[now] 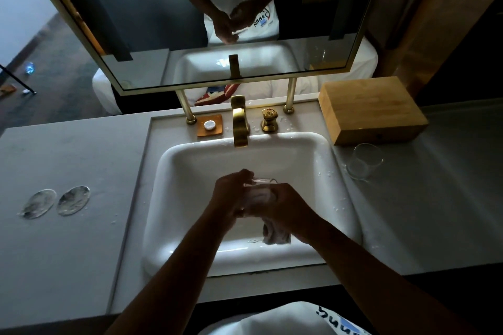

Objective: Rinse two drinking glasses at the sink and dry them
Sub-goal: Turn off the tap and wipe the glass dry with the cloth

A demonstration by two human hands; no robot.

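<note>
Faucet (pixel 240 122) close ahead, seemingly.

Two drinking glasses, one held at centre (pixel 258 193) and one at right (pixel 364 160), two round coasters at left (pixel 39 203) (pixel 74 200), one wooden box (pixel 373 110), one faucet (pixel 240 122).

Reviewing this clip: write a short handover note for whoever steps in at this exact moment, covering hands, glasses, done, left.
Left hand: grips the glass over the sink.
Right hand: holds a white cloth against that glass, seemingly wiping it.
Second glass: stands upright on the counter right of the sink, before the wooden box.
Faucet: no water visibly running.
Done: rinsing looks finished; whether the counter glass is dried cannot be told.
Left: finish drying the held glass, set it down, check the other.
</note>
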